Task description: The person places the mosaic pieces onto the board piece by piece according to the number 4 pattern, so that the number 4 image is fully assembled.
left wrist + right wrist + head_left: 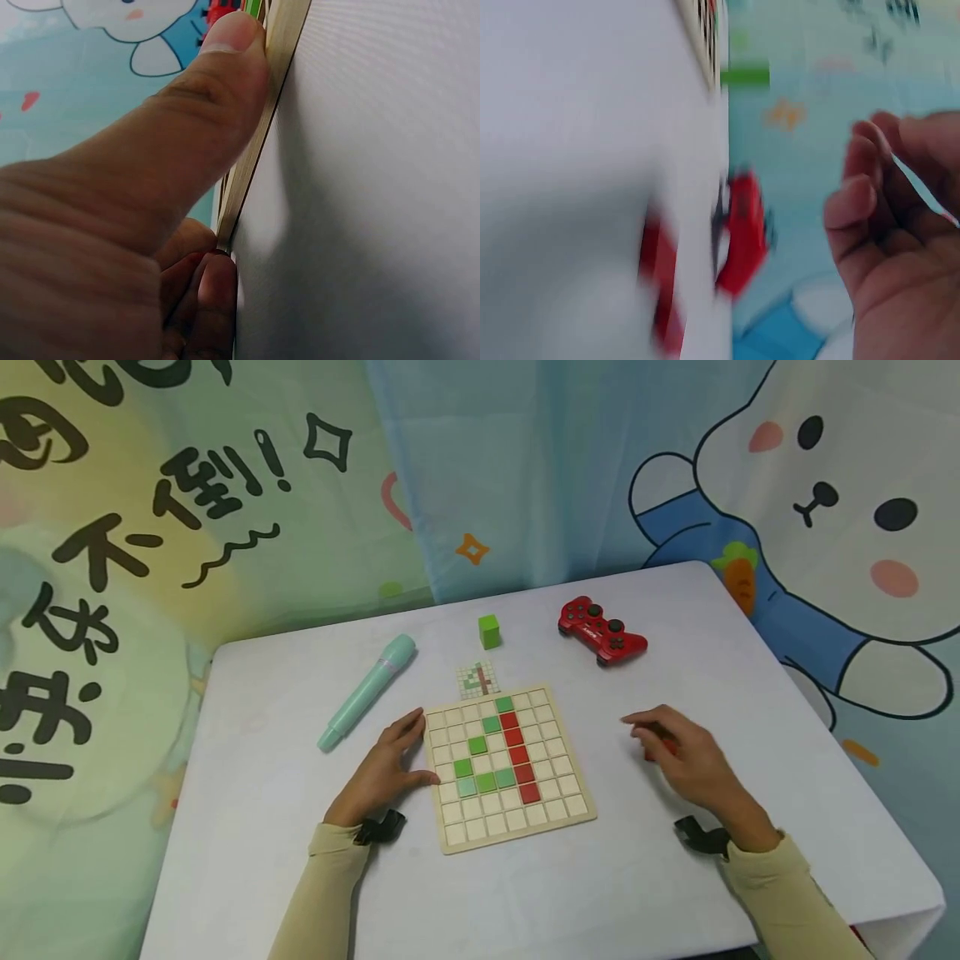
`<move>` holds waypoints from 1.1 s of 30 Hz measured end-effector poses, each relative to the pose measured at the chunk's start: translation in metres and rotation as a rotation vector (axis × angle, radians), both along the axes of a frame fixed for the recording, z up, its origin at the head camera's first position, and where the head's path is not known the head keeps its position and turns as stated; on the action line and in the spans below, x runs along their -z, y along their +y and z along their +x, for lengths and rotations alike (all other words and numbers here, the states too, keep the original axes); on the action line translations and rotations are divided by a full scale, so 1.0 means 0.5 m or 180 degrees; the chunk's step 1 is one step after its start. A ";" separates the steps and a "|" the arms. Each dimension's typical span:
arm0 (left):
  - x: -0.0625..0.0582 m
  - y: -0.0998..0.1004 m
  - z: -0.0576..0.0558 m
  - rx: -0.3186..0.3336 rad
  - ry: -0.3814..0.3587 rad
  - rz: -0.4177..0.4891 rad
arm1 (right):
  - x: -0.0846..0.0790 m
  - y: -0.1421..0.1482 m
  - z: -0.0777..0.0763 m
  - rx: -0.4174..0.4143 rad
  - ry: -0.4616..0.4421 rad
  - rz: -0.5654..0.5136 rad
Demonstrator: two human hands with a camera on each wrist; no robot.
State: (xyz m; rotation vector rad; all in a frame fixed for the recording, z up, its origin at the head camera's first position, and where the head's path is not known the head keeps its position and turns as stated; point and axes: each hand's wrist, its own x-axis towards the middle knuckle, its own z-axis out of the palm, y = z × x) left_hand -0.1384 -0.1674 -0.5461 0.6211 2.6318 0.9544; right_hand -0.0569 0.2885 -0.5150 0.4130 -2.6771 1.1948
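Note:
A square wooden grid board with pale cells lies on the table. Red pieces form a column on it, and green pieces fill a slanting line and a short row to its left. My left hand rests along the board's left side, thumb against the rim and fingertips at the far corner. To the right of the board, my right hand is raised over the table, fingers loosely bent with no piece showing between them. Beneath it, partly hidden, lie small red blocks, blurred in the right wrist view.
Beyond the board is a small patterned card, with a green cube behind it. A red game controller lies back right; a mint-green marker-like stick lies left. A printed curtain hangs behind the table.

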 end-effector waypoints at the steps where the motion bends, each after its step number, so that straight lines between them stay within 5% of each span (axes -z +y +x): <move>1: 0.000 0.001 0.000 0.0011 0.0029 -0.0001 | 0.001 0.025 0.009 0.0154 -0.0005 -0.0138; 5: -0.003 0.001 0.001 0.0011 0.0092 -0.0014 | 0.014 0.101 0.041 0.0591 -0.0236 -0.0414; 10: -0.004 0.000 0.002 -0.0012 0.0069 -0.0026 | 0.048 0.130 0.052 0.0865 -0.0383 -0.0045; 19: 0.002 0.001 0.001 -0.0005 0.0031 0.0025 | 0.078 0.139 0.047 0.0885 -0.0731 0.0427; 33: -0.002 0.003 0.003 -0.0010 0.0036 -0.0025 | 0.089 0.131 0.034 0.0728 -0.0377 0.0530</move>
